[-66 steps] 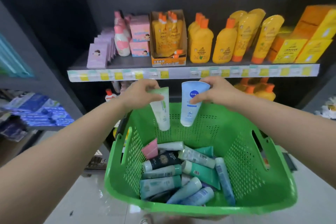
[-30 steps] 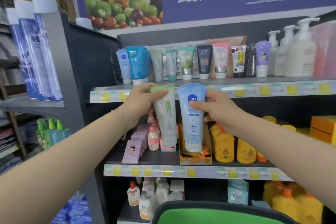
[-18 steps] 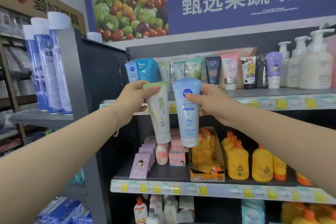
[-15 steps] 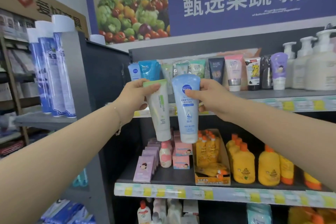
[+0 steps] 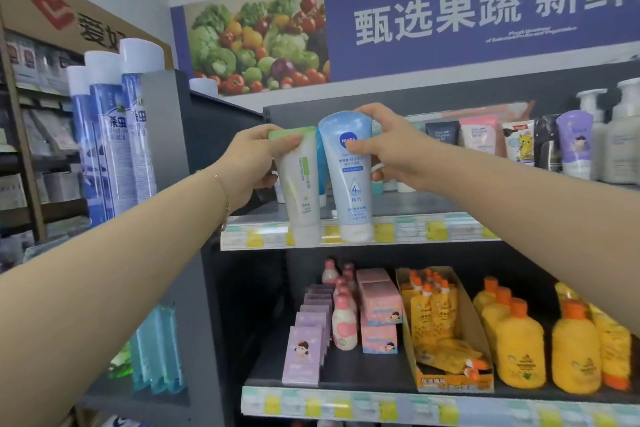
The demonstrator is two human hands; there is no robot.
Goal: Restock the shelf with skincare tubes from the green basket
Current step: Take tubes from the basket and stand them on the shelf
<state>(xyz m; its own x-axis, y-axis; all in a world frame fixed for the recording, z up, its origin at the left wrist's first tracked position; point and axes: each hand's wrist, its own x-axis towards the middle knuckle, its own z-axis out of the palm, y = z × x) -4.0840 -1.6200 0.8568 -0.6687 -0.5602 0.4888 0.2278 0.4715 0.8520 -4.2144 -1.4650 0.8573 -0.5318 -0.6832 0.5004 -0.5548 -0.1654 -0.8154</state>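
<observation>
I have two tubes up at the front edge of the upper shelf [image 5: 415, 204]. My left hand [image 5: 252, 163] pinches the white tube [image 5: 300, 184] by its green crimped end, fingers clamped on it; my right hand [image 5: 388, 152] grips the blue tube [image 5: 349, 177] near its top, thumb across the label, fingers closed behind it. Both tubes hang nearly upright, long axis vertical, crimped end up and white cap down, the white one tilted slightly. The caps sit level with the price strip [image 5: 398, 230] along the shelf's lip; I cannot tell whether they touch the shelf. The two tubes are just beside each other.

Further along that shelf stand other tubes [image 5: 479, 135] and white pump bottles [image 5: 620, 139]. The shelf below holds pink boxes [image 5: 379, 308], lilac boxes [image 5: 304, 350] and yellow bottles [image 5: 519, 350]. To the left, tall blue spray cans [image 5: 104, 139] stand on a neighbouring grey rack. A blue sign [image 5: 467, 10] with a vegetable picture hangs on the wall above.
</observation>
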